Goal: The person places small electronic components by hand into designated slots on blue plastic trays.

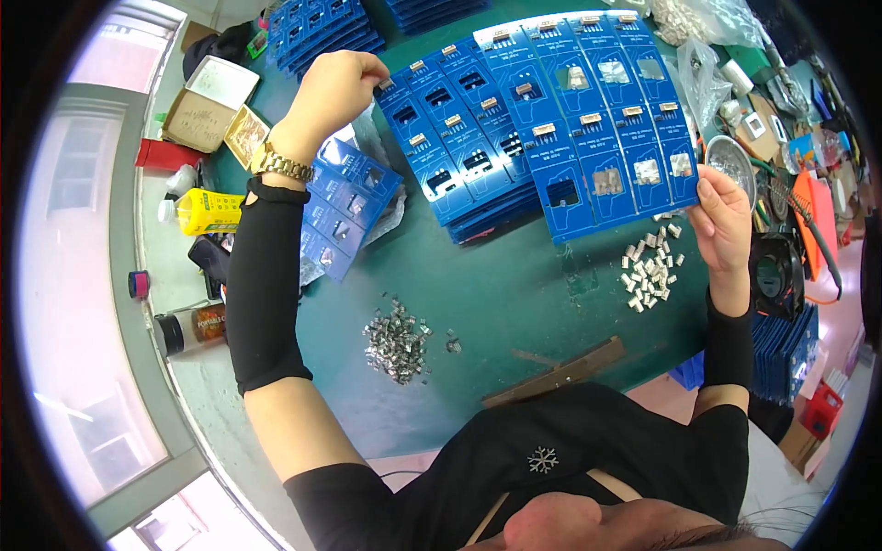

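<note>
My right hand (721, 216) grips the near right corner of a blue circuit board panel (602, 138), thumb on top. White connectors and shiny square patches sit on that panel, which partly overlaps a stack of similar blue panels (455, 133) with cutouts. At the stack's far left corner, my left hand (335, 96) is closed in a pinch; what its fingertips hold is too small to make out. A heap of small metal parts (397, 342) lies on the green table, and a pile of white connectors (650, 268) lies below the panel in my right hand.
More blue panels (344, 207) lie on clear plastic beside my left forearm, and further stacks (322, 37) stand at the back. Boxes (207, 110), a yellow bottle (209, 212) and a jar (197, 328) line the left. A metal bowl (732, 165) and a black fan (778, 275) are right.
</note>
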The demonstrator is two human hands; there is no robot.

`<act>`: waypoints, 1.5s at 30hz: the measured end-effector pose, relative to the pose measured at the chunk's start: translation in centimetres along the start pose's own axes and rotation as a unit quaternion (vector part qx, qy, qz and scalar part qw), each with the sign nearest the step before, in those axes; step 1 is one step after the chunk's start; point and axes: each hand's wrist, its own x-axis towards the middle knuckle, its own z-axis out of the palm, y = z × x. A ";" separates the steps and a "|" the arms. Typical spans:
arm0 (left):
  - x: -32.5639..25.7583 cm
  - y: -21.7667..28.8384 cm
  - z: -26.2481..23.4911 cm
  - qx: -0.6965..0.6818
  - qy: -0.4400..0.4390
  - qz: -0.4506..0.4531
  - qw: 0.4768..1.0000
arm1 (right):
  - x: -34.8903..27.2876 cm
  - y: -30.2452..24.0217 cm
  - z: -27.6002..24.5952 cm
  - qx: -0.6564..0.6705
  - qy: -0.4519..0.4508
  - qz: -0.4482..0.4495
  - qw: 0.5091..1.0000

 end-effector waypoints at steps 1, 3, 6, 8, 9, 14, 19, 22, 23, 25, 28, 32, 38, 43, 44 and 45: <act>-0.2 -0.2 -0.2 0.001 0.003 0.000 1.000 | 0.4 -0.1 0.7 0.007 0.004 0.004 1.000; -0.9 -0.1 -0.5 -0.003 0.089 -0.071 0.993 | 1.4 -0.1 1.2 0.014 -0.008 0.012 1.000; -3.8 1.1 -1.2 -0.037 0.104 -0.118 0.987 | 3.2 -0.6 3.8 -0.015 -0.016 0.032 0.999; -7.1 1.4 -1.0 -0.041 0.113 -0.095 0.988 | 4.4 -1.3 6.4 -0.021 -0.026 0.055 0.998; -9.0 1.8 -1.2 -0.019 0.096 -0.093 0.991 | 5.2 -1.2 7.2 -0.024 -0.041 0.059 0.997; -18.0 4.2 -2.6 -0.091 0.092 -0.093 0.987 | 8.1 0.8 8.3 -0.034 -0.080 0.084 0.993; -25.8 5.9 -2.7 -0.162 0.161 -0.185 0.956 | 9.0 1.7 9.6 -0.060 -0.093 0.112 0.988; -26.8 7.8 -1.4 -0.213 0.213 -0.217 0.929 | 9.0 1.6 9.7 -0.071 -0.117 0.115 0.984; -26.8 8.7 -0.7 -0.218 0.207 -0.209 0.931 | 8.8 1.7 9.7 -0.086 -0.099 0.114 0.985; -26.9 9.9 0.4 -0.226 0.198 -0.192 0.934 | 8.4 1.9 9.9 -0.103 -0.073 0.103 0.987; -27.1 10.2 1.7 -0.238 0.196 -0.186 0.933 | 8.5 2.3 9.8 -0.093 -0.078 0.100 0.988; -27.3 9.7 2.1 -0.248 0.209 -0.197 0.925 | 8.3 2.1 9.8 -0.104 -0.086 0.097 0.986; -27.6 9.3 2.9 -0.254 0.213 -0.201 0.922 | 7.8 1.9 10.1 -0.142 -0.042 0.066 0.987; -28.0 8.8 3.2 -0.252 0.237 -0.208 0.915 | 7.5 2.9 10.0 -0.158 0.005 0.059 0.986; -28.1 8.8 3.2 -0.255 0.245 -0.213 0.911 | 7.5 3.1 9.9 -0.159 0.002 0.060 0.985; -28.2 8.8 3.3 -0.259 0.254 -0.218 0.906 | 7.5 3.3 9.7 -0.159 0.000 0.067 0.985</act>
